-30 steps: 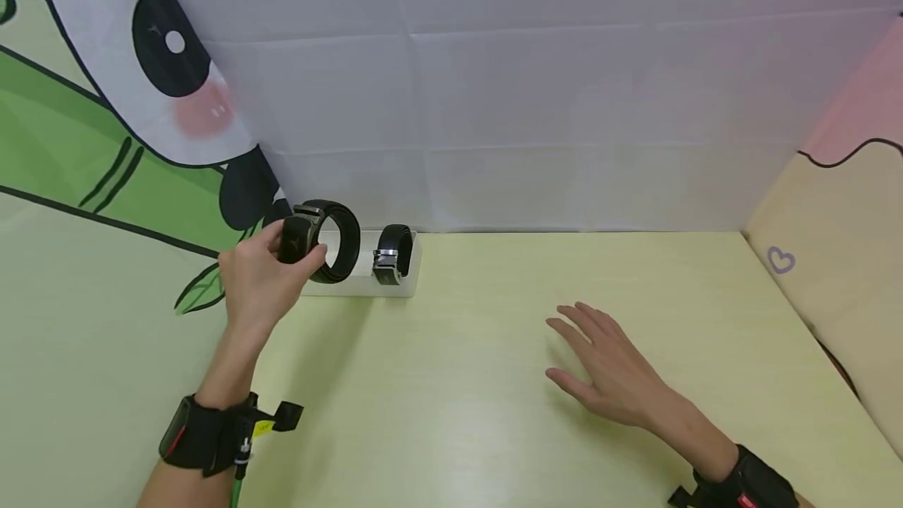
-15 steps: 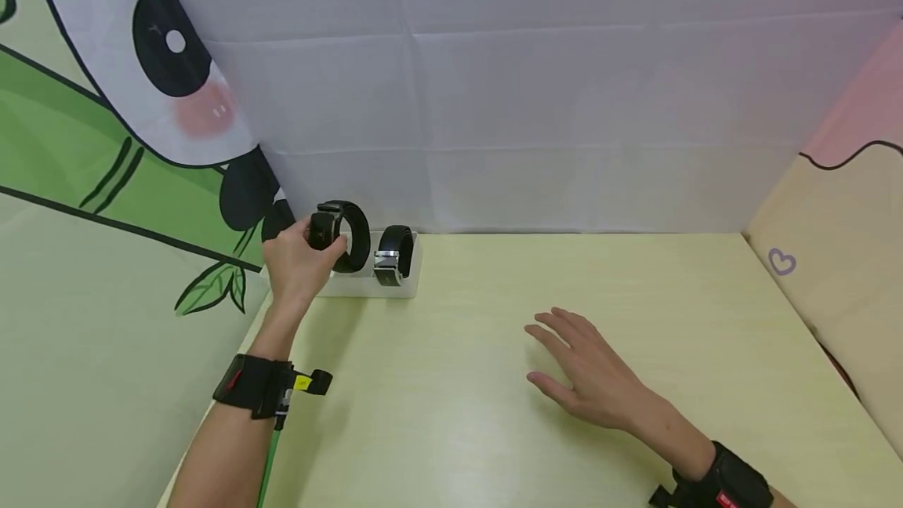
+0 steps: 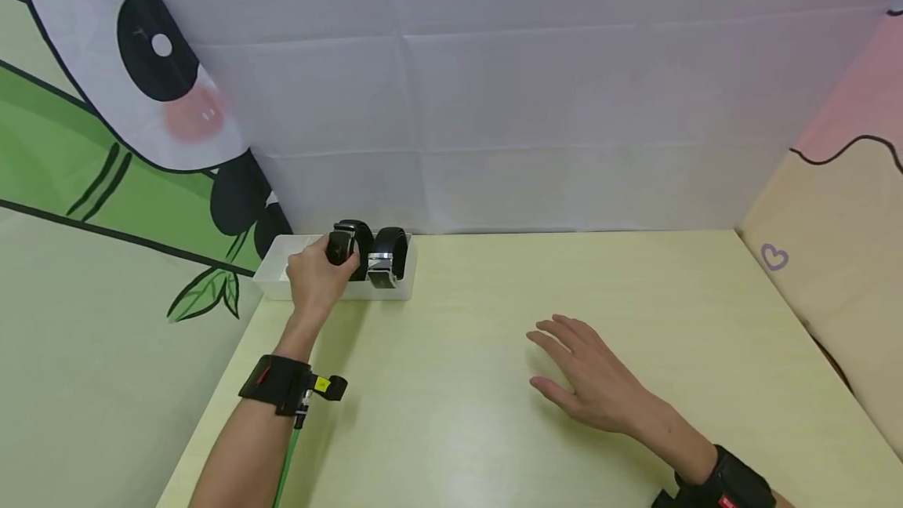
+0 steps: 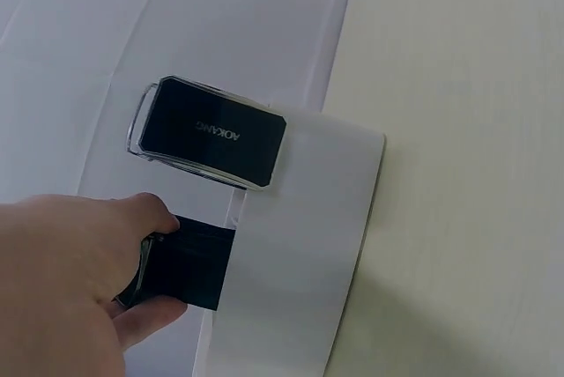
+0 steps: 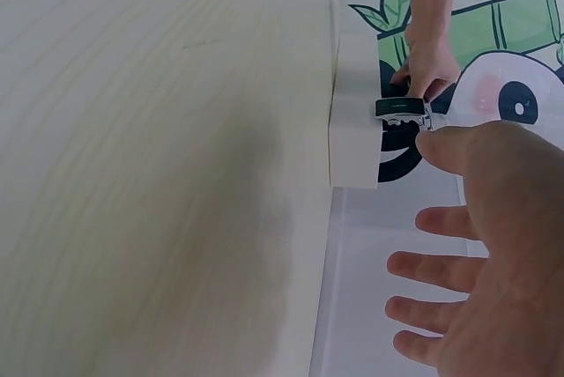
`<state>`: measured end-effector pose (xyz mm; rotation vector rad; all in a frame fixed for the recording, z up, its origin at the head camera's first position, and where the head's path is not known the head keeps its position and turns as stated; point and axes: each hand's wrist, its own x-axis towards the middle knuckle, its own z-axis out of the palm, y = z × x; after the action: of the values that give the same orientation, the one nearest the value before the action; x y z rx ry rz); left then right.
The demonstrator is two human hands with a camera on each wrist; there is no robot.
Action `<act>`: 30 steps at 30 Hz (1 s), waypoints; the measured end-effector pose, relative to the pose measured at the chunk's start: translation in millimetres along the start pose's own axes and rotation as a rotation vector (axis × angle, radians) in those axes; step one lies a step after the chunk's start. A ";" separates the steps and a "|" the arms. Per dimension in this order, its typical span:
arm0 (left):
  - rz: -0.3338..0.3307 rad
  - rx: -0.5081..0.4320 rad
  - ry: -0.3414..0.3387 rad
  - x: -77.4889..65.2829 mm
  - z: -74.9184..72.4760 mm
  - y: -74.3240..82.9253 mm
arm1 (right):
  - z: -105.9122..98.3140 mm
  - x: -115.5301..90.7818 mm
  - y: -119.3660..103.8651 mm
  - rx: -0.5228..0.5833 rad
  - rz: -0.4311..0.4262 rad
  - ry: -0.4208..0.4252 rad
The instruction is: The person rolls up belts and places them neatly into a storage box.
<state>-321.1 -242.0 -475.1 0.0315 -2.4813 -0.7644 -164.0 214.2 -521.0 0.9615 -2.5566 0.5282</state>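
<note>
My left hand [image 3: 315, 277] pinches a rolled black belt [image 3: 363, 245] by its buckle end, thumb on one side and fingers on the other. The belt sits low in a white open box [image 3: 275, 288] at the back left of the table. Right beside it in the box stands a second coiled belt [image 3: 399, 245] with a shiny silver-edged buckle [image 4: 214, 133], lettered AOKANG in the left wrist view. My right hand [image 3: 589, 375] hovers over the table's right half, fingers spread and straight, holding nothing.
The pale yellow table [image 3: 480, 382] meets a light grey cloth backdrop [image 3: 536, 100] just behind the box. A printed panda and bamboo panel [image 3: 85, 139] stands on the left, a beige and pink panel [image 3: 839, 241] on the right.
My left hand has moved right and lowered the belt into the box beside the other belt. My right hand has shifted a little left and stayed spread.
</note>
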 end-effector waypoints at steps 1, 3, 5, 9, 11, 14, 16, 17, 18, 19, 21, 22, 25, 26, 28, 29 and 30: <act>-0.002 0.003 -0.002 -0.8 0.9 -0.8 | 0.6 -0.7 0.5 0.009 -0.001 0.004; -0.005 0.015 -0.004 -2.7 2.8 -2.0 | 0.7 -1.4 0.5 0.019 0.001 0.003; -0.005 0.023 -0.002 -4.2 4.9 -2.7 | -1.2 -1.1 -0.6 0.019 0.017 -0.022; 0.002 0.024 0.018 -7.4 11.5 -5.6 | -19.0 3.8 -14.8 -0.003 0.074 -0.095; -0.002 0.005 0.043 -10.6 15.2 -8.1 | -19.8 2.6 -15.4 -0.002 0.091 -0.120; -0.018 -0.037 0.083 -17.6 21.5 -12.6 | -17.5 -0.6 -14.5 -0.003 0.097 -0.123; -0.032 -0.068 0.105 -22.4 25.3 -14.7 | -17.1 -1.5 -14.3 -0.007 0.097 -0.123; -0.041 -0.081 0.116 -24.4 27.2 -15.6 | -17.2 -1.7 -14.3 -0.009 0.095 -0.123; -0.047 -0.094 0.127 -26.5 29.1 -16.2 | -17.3 -1.8 -14.3 -0.012 0.095 -0.122; -0.051 -0.102 0.138 -28.3 31.3 -16.8 | -17.4 -2.0 -14.3 -0.014 0.095 -0.123; -0.061 -0.108 0.163 -32.3 35.9 -18.1 | -17.9 -2.4 -14.5 -0.015 0.099 -0.125; -0.066 -0.110 0.176 -34.6 38.6 -19.0 | -18.0 -2.6 -14.8 -0.015 0.102 -0.127; -0.076 -0.122 0.213 -42.7 46.8 -21.9 | -18.1 -3.3 -15.8 -0.015 0.101 -0.128; -0.079 -0.128 0.227 -45.4 49.4 -22.9 | -18.2 -3.5 -16.2 -0.016 0.100 -0.127; -0.077 -0.147 0.251 -49.6 53.6 -24.2 | -18.2 -3.6 -16.7 -0.019 0.095 -0.123; -0.074 -0.154 0.262 -51.2 55.3 -24.5 | -18.1 -3.8 -16.7 -0.021 0.092 -0.120; -0.072 -0.159 0.273 -52.5 56.8 -24.7 | -18.1 -4.0 -16.7 -0.024 0.090 -0.117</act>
<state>-307.9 -224.2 -553.2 0.1572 -2.1664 -0.9208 -146.3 212.9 -503.4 0.8974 -2.7147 0.4777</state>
